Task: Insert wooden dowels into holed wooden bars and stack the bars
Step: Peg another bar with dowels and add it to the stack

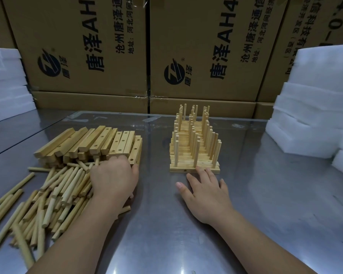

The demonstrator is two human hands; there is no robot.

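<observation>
The right grip (pixel 204 191), spread flat, touches the stack of pale doweled wooden bars (pixel 194 168), likely steadying it, while the left grip (pixel 113 178), its fingers hidden so I cannot tell its hold, delves among loose round wooden dowels (pixel 67 186).

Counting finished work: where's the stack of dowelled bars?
The stack of dowelled bars stands right of centre in the head view, on the metal table, just beyond the right hand, right of the loose bar pile.
</observation>
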